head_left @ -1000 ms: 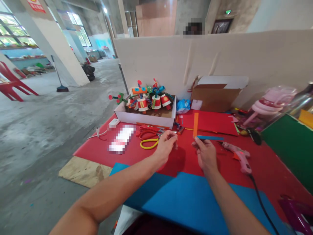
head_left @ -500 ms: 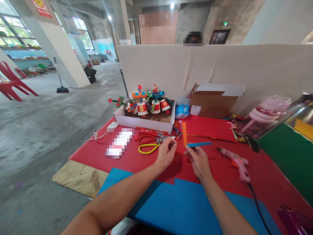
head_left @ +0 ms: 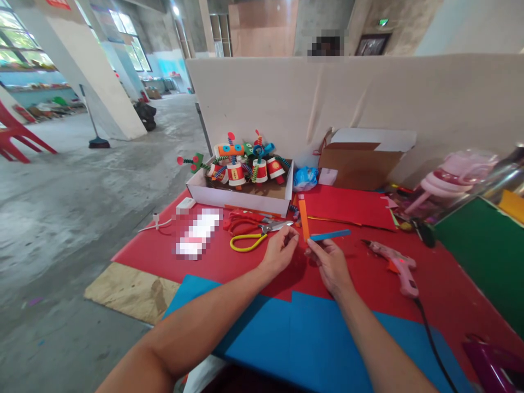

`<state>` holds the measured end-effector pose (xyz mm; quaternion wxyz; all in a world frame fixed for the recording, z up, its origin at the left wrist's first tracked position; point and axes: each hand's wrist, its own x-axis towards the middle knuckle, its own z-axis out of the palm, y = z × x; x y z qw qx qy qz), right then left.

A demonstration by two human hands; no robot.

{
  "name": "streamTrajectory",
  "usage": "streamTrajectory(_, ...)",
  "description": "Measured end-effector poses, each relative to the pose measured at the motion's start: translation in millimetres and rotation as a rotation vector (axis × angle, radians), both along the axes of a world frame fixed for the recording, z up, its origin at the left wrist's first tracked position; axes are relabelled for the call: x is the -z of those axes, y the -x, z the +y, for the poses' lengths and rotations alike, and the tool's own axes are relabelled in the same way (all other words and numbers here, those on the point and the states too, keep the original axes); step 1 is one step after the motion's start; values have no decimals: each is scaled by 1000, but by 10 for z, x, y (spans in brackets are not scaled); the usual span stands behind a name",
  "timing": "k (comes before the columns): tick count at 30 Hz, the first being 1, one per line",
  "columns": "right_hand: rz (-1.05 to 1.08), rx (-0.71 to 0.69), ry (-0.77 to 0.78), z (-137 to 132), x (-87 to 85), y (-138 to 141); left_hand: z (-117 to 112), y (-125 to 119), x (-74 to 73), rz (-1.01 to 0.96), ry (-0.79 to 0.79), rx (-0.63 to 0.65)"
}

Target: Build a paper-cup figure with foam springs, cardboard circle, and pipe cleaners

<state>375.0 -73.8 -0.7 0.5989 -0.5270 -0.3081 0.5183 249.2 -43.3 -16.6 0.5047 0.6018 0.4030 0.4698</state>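
- Paper strips like these would likely bend easily, so a light, level pinch right at the corner where the orange strip [head_left: 304,218] and blue strip [head_left: 331,235] meet seems best for a true angle.
- Fingers are better well away from the nozzle of the glue gun [head_left: 397,265], which lies to the right of the right hand [head_left: 310,244] with its red light showing and may be hot.
- The right hand is closed to a thumb-and-finger pinch on that corner; the orange strip points away from it, the blue one off to its right.
- The left hand [head_left: 293,236] is half curled, just left of the strips, thumb near the fingertips; whether it grips anything small, I cannot tell.
- Just beyond its left side, yellow-handled scissors [head_left: 249,250] lie on the worktop [head_left: 143,248].
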Motion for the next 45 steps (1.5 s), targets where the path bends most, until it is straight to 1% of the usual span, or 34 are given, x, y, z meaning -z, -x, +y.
streamTrajectory(5, 26, 8, -27, 9, 32, -8, -27, 1, -43, 2, -8, 60)
streamTrajectory(11, 48, 57, -37, 28, 32, -19, -49, 0, -42, 13, 0, 121)
streamTrajectory(15, 80, 30, -28, 34, 46, -25, -57, -3, -53, -18, 17, 112)
streamTrajectory(20, 65, -4, -53, 34, 80, -32, -48, -19, -47, -86, 36, 113)
streamTrajectory(24, 39, -37, -59, 32, 114, -37, -29, -23, 13, -37, 29, 150)
streamTrajectory(28, -6, -55, -83, 36, 146, -51, -19, -27, 37, -9, 37, 135)
streamTrajectory(34, 8, -91, -74, 31, 127, -37, -15, -42, 23, -105, 100, 130)
streamTrajectory(38, 17, -66, -68, 30, 117, -19, -3, -50, 43, -120, 88, 117)
streamTrajectory(42, 30, -67, -80, 39, 126, -21, 5, -55, 57, -135, 108, 116)
streamTrajectory(45, 28, -70, -79, 39, 131, -20, 5, -46, 47, -116, 80, 98)
